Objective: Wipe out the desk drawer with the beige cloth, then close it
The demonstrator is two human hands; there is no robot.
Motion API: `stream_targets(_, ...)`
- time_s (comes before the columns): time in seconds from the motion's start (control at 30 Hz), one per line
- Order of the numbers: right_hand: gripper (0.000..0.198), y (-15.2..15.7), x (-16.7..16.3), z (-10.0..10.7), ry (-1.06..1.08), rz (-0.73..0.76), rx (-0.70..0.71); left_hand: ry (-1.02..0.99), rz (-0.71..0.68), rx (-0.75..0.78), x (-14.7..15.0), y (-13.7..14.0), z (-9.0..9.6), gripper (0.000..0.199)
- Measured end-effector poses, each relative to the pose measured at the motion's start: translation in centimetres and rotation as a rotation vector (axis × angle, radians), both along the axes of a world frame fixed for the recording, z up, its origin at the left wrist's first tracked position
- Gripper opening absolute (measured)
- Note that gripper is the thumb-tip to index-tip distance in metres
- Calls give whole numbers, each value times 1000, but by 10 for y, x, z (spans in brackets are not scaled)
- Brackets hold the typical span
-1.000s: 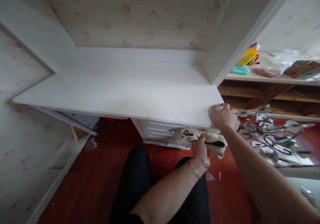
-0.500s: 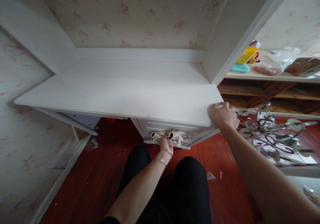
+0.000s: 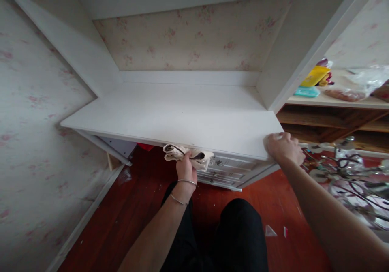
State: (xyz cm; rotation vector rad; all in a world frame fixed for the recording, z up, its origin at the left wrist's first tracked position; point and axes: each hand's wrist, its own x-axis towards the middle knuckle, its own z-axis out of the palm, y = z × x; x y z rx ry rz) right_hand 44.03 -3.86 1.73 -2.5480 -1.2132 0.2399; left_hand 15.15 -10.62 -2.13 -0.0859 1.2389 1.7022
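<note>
My left hand [image 3: 186,170] grips a folded cream cloth [image 3: 203,157] with dark patches in its folds. The cloth is at the front edge of a white desk [image 3: 179,112], partly in front of its drawers. Two thin bangles circle the left wrist. At the desk's right front corner, my right hand [image 3: 285,147] is closed over the edge with its fingers curled. A small pale spot shows by its fingers, too blurred to name. Below the desktop, white drawers [image 3: 232,166] with small knobs are visible to the right of the cloth.
A chandelier [image 3: 355,174] with curled arms stands close by my right forearm. Behind it, a wooden shelf unit [image 3: 316,120] carries a yellow item [image 3: 316,76], a teal item [image 3: 307,92] and plastic bags. Scraps [image 3: 270,231] lie on the red floor [image 3: 121,223].
My left hand has lifted the cloth up and leftward from the drawer front to the desk's edge, uncovering knobs. The right hand stays at the corner. The view has shifted.
</note>
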Motion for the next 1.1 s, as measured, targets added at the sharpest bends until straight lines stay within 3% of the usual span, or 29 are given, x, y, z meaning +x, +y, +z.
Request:
stream_targets(0.2,67,-2,0,0,-5,1,6,237,172,141,-13,-27,41,26)
stream_targets(0.3,66,-1,0,0,-8,4,7,665,290,230,-24,-32,53,38)
stream_targets(0.4,65,0,1,0,-14,3,10,1193,317,273,-37,-17,63,46)
stream_targets(0.5,65,0,1,1,-13,-2,-2,1626,75,328,-46,16,67,51)
stream_targets(0.6,66,0,0,3,-11,-8,-18,1948,-422,418,-49,54,59,57)
stream_targets(0.7,66,1,0,3,-12,-11,-24,2118,-790,303,-50,87,46,59)
stream_targets(0.83,65,2,0,3,-16,-18,-32,2198,-932,127,-53,119,34,58)
stream_targets(0.97,65,2,-1,4,-20,-15,-31,2211,-1004,138,-56,139,35,62)
stream_targets(1.1,65,2,-2,5,-14,-12,-39,2195,-1043,163,-62,139,46,67)
